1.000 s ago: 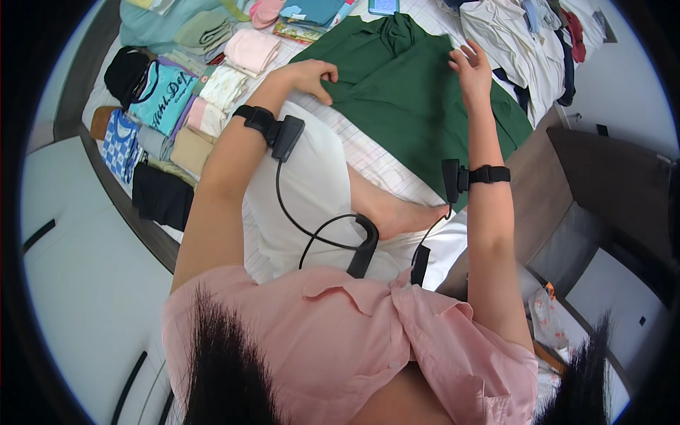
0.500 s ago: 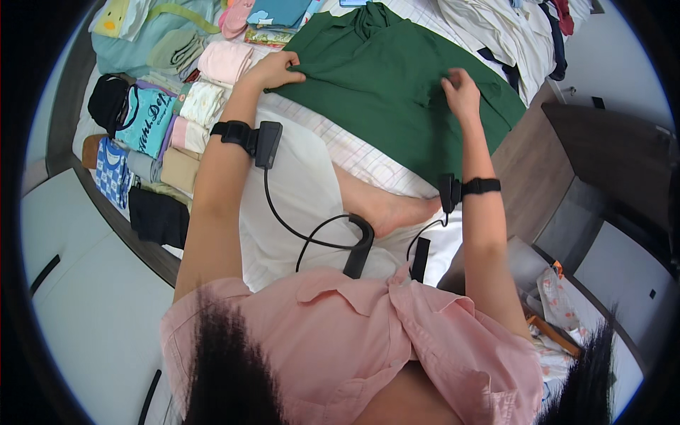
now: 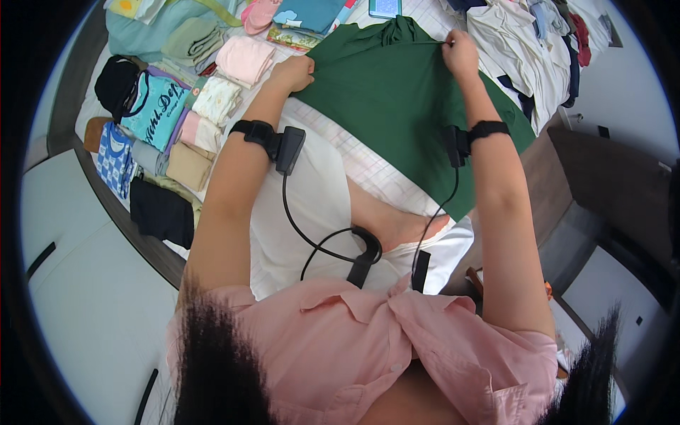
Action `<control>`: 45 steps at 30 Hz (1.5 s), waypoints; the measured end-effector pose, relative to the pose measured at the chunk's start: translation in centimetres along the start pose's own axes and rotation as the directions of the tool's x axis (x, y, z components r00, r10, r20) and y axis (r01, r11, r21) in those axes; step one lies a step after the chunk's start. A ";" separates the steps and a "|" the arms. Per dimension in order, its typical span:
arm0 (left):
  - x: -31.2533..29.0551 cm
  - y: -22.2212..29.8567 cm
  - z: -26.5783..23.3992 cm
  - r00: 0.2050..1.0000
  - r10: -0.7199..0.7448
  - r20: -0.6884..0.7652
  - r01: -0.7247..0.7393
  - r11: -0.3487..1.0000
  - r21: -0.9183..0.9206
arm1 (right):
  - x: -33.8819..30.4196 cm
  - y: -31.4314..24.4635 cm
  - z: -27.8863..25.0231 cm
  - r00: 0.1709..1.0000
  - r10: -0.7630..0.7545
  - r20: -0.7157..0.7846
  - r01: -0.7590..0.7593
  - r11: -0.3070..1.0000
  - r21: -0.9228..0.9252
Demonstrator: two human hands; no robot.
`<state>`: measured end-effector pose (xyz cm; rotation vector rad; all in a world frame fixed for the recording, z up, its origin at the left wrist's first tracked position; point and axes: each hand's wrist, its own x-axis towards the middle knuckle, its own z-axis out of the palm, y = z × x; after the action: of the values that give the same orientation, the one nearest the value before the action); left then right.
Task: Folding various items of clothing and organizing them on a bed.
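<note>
As found at inspection, the green garment [image 3: 375, 99] lies spread on the bed [image 3: 329, 134], ahead of the person and between both hands. Its type cannot be determined. The left hand [image 3: 294, 74] has its grip closed on the left edge of the cloth, fingers curled under. The right hand [image 3: 462, 53] has its grip pinched on the fabric toward the far right, where a crease runs from the fingers back toward the gathered cloth at the far edge.

Judged by its drape, the material is light, soft and limp, probably thin and somewhat smooth; it is not fragile, but liable to wrinkle and slip if held by a single point. Hold is best taken at edges or corners, well apart, with thumb against fingers, keeping the span between evenly tensioned. The bunched far section is a poor holding place, being loose.

Folded clothes [image 3: 244, 60] stand to the left, near the left hand; a heap of white clothing [image 3: 520, 60] lies to the right.
</note>
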<state>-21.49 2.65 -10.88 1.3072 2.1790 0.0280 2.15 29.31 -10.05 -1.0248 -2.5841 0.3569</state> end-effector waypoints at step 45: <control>-9.8 17.6 8.6 0.676 0.728 -0.113 -0.692 0.680 0.244 | -25.8 -2.5 -5.1 0.900 0.375 -0.224 -0.254 0.866 0.431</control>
<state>0.23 1.44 -7.93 2.2927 1.6932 0.2897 20.27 10.07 -10.14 -1.2404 -1.9610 0.7103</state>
